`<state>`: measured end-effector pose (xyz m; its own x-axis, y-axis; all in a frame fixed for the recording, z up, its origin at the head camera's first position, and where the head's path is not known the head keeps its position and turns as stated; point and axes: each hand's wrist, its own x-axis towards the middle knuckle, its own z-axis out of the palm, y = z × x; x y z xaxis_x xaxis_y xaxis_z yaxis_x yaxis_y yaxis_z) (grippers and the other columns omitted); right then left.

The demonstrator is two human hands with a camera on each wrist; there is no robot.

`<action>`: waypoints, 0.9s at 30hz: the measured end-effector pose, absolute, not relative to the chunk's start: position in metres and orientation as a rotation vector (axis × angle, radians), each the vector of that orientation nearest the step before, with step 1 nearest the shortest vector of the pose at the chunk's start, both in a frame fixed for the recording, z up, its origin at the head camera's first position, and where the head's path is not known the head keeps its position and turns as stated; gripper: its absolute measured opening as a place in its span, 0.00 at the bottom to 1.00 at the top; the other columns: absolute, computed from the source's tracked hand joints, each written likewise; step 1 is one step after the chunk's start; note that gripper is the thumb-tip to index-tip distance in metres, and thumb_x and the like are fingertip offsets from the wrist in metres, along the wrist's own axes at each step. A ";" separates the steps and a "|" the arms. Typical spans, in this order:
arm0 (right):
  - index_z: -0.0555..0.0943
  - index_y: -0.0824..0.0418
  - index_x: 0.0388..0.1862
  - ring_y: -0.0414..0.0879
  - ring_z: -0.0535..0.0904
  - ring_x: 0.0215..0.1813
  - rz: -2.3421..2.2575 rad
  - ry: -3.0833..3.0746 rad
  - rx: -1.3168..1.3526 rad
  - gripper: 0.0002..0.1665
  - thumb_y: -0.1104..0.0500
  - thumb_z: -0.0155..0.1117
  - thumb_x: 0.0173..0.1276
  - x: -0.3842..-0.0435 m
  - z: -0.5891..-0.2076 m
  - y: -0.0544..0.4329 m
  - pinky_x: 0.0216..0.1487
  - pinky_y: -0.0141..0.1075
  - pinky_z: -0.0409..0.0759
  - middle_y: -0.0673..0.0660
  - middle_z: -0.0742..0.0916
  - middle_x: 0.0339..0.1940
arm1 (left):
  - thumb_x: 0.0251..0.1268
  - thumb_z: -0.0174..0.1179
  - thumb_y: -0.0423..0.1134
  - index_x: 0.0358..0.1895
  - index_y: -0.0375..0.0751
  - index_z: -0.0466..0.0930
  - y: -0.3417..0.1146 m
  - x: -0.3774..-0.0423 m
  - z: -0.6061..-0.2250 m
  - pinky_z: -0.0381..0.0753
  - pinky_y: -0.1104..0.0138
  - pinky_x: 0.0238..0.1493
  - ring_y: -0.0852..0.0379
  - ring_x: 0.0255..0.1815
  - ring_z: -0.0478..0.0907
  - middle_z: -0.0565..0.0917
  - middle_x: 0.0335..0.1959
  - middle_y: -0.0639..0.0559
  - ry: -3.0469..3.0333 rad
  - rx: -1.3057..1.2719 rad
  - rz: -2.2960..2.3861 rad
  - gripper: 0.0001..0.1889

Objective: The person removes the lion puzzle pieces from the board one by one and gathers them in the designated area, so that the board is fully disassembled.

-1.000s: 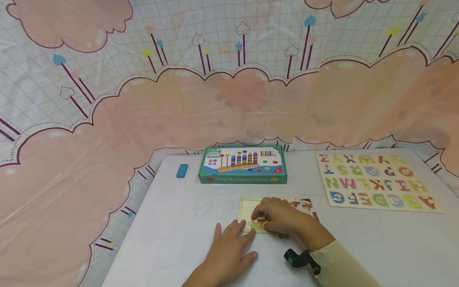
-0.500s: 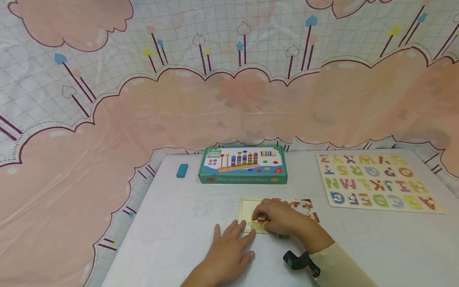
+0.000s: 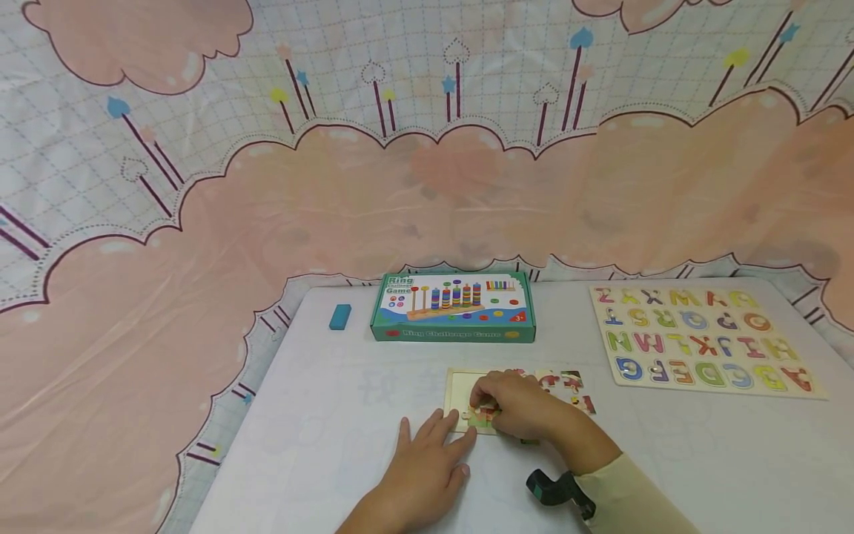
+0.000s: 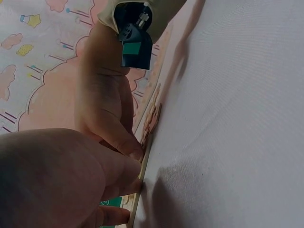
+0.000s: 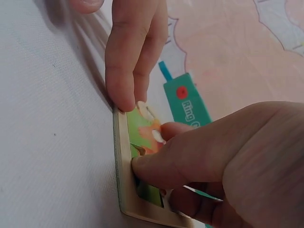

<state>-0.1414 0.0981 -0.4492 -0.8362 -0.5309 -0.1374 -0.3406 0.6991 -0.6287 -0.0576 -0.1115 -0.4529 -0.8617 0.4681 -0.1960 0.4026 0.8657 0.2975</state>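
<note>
A small wooden jigsaw tray [image 3: 457, 380] lies on the white table, its upper left part showing bare wood. My right hand [image 3: 523, 404] is over the tray with fingers bent, thumb and index finger pinching a green and orange puzzle piece [image 5: 148, 135] in its lower part. The thumb presses near the tray's front rim in the right wrist view. My left hand [image 3: 427, 467] lies flat with spread fingers, its fingertips resting on the tray's lower left edge. The right hand hides much of the tray in the head view.
Loose puzzle pieces [image 3: 571, 382] lie right of the tray. Behind stands a green Ring Challenge Game box [image 3: 454, 308], with a blue block [image 3: 339, 317] at its left. An alphabet board [image 3: 707, 337] lies at the right. A patterned cloth hangs behind the table.
The hands stay almost where they were; the right fingers shift very slightly over the piece. The head view drifts a little.
</note>
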 end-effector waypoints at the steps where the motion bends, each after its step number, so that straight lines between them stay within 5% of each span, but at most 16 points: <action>1: 0.84 0.47 0.41 0.43 0.74 0.44 -0.870 2.604 -0.687 0.21 0.73 0.75 0.62 -0.142 -0.450 0.098 0.54 0.57 0.70 0.41 0.82 0.35 | 0.79 0.60 0.52 0.77 0.57 0.76 -0.111 -0.058 -0.453 0.54 0.24 0.73 0.39 0.85 0.58 0.67 0.83 0.44 2.773 0.655 0.364 0.27; 27: 0.88 0.44 0.40 0.40 0.74 0.42 -0.920 2.673 -0.828 0.17 0.64 0.81 0.60 -0.145 -0.454 0.107 0.49 0.48 0.68 0.35 0.83 0.30 | 0.76 0.62 0.60 0.77 0.58 0.77 -0.112 -0.059 -0.447 0.54 0.23 0.72 0.39 0.84 0.59 0.68 0.82 0.45 2.756 0.637 0.404 0.30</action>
